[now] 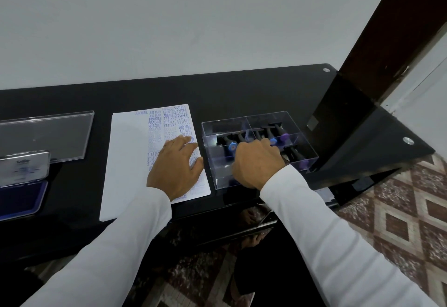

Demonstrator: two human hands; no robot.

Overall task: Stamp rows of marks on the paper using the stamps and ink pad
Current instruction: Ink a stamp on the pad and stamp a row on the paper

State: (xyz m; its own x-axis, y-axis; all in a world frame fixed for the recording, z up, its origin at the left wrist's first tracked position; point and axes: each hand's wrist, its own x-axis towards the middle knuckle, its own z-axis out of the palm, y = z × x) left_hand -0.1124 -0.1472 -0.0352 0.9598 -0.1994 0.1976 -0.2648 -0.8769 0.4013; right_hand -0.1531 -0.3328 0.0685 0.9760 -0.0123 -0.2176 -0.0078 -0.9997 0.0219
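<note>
Two white sleeves reach in from the near edge over a glossy black table (242, 89). Left hand (175, 167) lies flat on the lower right part of the paper (125, 161), fingers straight and slightly spread, palm down, pressing the sheet in place. Right hand (257, 162) reaches into the clear plastic box (303, 122) just right of the paper; fingers curl down among the stamps (272, 135), but the back of the hand hides the fingertips, so cannot tell whether it grips one. Paper is white, lying lengthwise away from the viewer; its right half carries columns of blue-purple marks reading AIR MAIL, FRAGILE, SAMPLE, AMENDED, some upside down; left half unmarked. Box is divided into compartments; stamps with black handles and blue or purple ends lie in them, some near the knuckles, others toward the far and right sides. At far left, the ink pad (20, 197) sits open, dark blue pad nearer, silvery lid (24, 168) hinged up behind it. Beyond that, a clear acrylic sheet (48, 135) lies flat. White wall (193, 16) behind the table; dark wooden post (387, 40) at right; patterned floor tiles (399, 210) lower right.
</note>
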